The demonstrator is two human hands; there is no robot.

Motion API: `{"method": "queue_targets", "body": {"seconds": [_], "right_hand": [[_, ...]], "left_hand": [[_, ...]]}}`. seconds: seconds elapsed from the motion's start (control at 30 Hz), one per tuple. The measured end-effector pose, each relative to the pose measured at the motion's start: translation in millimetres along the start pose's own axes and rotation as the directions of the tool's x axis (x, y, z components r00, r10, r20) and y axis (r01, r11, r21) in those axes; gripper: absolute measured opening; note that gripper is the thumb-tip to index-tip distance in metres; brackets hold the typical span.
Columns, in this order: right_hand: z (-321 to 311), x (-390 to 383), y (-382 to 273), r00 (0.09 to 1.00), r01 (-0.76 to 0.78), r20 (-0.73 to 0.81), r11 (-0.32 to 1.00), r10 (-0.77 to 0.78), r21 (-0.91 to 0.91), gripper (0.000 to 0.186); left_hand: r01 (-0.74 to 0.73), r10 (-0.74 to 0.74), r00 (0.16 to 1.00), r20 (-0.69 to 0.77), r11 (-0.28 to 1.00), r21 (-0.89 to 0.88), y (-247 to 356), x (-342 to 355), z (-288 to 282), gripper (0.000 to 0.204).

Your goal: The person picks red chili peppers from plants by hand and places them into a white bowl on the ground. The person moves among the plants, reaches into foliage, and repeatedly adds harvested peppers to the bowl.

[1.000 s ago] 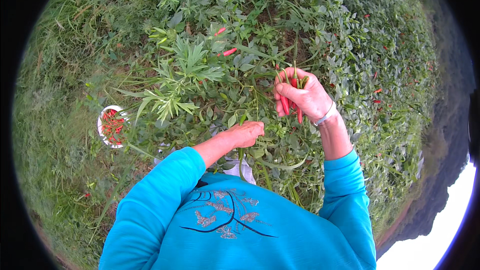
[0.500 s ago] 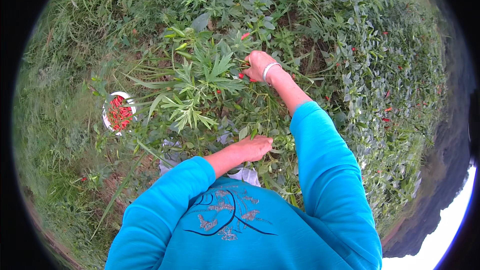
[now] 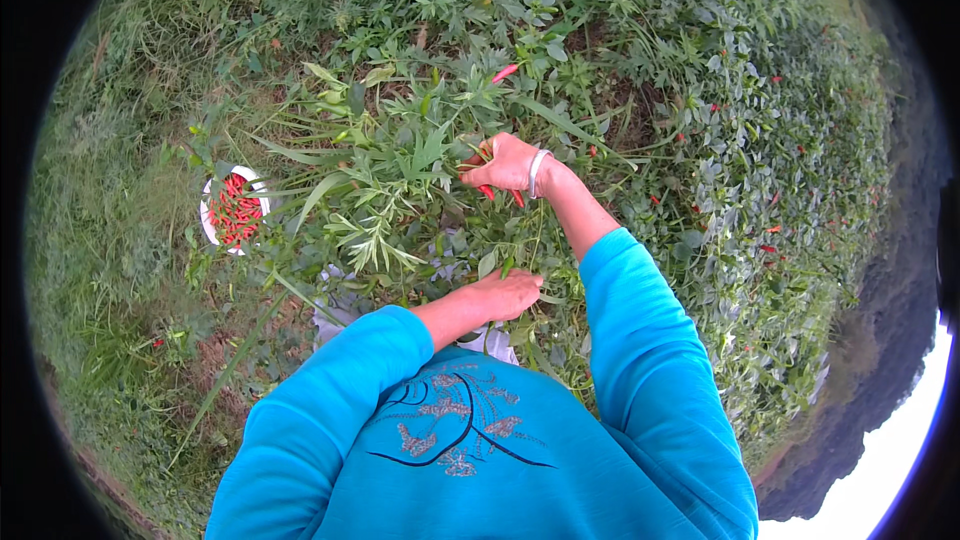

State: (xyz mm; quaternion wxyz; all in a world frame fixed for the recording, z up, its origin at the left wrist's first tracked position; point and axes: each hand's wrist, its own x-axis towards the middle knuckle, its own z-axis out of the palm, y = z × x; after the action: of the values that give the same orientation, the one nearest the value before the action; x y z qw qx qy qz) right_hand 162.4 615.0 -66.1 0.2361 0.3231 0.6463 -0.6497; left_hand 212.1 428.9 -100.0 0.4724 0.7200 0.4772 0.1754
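Observation:
My right hand (image 3: 508, 162), with a silver bangle at the wrist, is closed among the leaves of a chili pepper plant. Red chili peppers (image 3: 487, 192) stick out below its fingers. Above it, another red chili (image 3: 505, 73) shows among the foliage. My left hand (image 3: 505, 295) rests lower, close to my body, fingers curled in beside a small green chili (image 3: 507, 266); whatever it grips is hidden. Green chilies (image 3: 333, 97) hang on the plant to the upper left.
To the left stands a white bucket (image 3: 207, 224) holding many red chilies, partly crossed by grass blades. A jagged-leaved weed (image 3: 380, 235) rises between bucket and hands. More chili plants (image 3: 745, 170) with scattered red fruit spread to the right.
My right hand has moved slightly down and to the left, and the peppers at its fingers show more plainly. The leaves around it have shifted. My left hand has stayed nearly in place.

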Motion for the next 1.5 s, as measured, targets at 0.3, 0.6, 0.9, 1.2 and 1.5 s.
{"method": "queue_targets", "body": {"seconds": [0.3, 0.6, 0.9, 1.2, 1.5], "right_hand": [[37.2, -17.6, -9.1, 0.99, -0.124, 0.104, 0.951, 0.098, 0.282, 0.016], [68.9, -72.9, -81.3, 0.986, -0.041, 0.166, 0.95, -0.012, 0.311, 0.013], [-53.6, -45.9, -76.8, 0.879, 0.388, -0.465, 0.722, -0.103, 0.573, 0.006], [-78.0, 68.9, -8.8, 0.791, 0.132, -0.602, 0.93, 0.111, 0.344, 0.016], [-64.2, 111.6, -1.1, 0.824, 0.049, -0.481, 0.809, 0.299, 0.586, 0.01]], "left_hand": [[0.013, -0.007, 0.986, 0.164, 0.999, -0.036, 2.8, 0.6, -23.8, 0.016], [0.219, -0.212, 0.975, 0.063, 0.889, -0.402, -2.1, -5.0, -17.0, 0.028], [0.021, -0.019, 0.999, 0.051, 0.999, -0.039, -7.8, -11.8, -24.0, 0.008], [0.018, -0.018, 1.0, 0.002, 0.998, -0.067, -12.3, -21.1, -10.8, 0.008], [-0.02, 0.001, 0.984, -0.18, 0.994, -0.106, -16.1, -30.5, 2.2, 0.01]]}}
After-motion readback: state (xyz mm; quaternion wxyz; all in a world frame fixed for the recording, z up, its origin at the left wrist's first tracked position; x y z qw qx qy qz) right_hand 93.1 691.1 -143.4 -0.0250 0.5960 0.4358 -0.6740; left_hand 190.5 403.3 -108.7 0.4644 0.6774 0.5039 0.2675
